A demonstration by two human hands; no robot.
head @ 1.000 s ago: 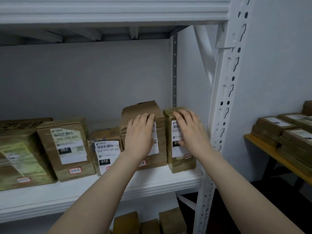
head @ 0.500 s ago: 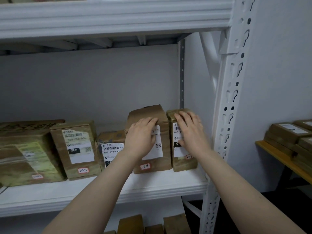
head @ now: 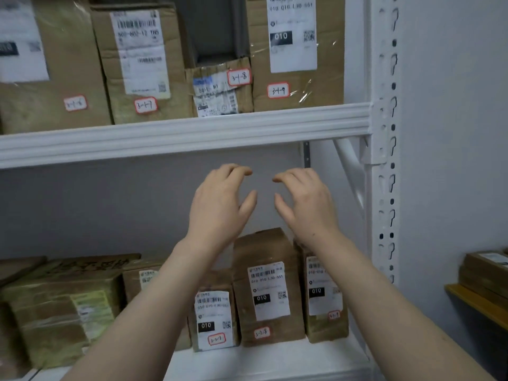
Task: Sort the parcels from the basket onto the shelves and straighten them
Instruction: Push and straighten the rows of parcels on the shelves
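Observation:
Brown cardboard parcels with white labels stand in a row on the lower shelf [head: 275,361]; the tallest one [head: 268,287] is marked 3-2-8, with a narrow parcel [head: 325,298] to its right and a shorter one [head: 214,320] to its left. My left hand [head: 220,204] and my right hand [head: 305,202] are raised in the air above these parcels, fingers loosely curled, holding nothing. More parcels fill the upper shelf [head: 192,133], among them a small one [head: 220,89] marked 3-1-8 and a large one [head: 297,53] marked 3-1-9.
The white perforated upright [head: 384,160] of the rack stands at the right. Beyond it a yellow-edged table [head: 478,301] carries flat parcels. Large taped boxes [head: 55,312] sit at the left of the lower shelf. The basket is out of view.
Both hands let go of the two right-hand parcels on the lower shelf and rose above them. The view tilted up, so the upper shelf's parcels now show.

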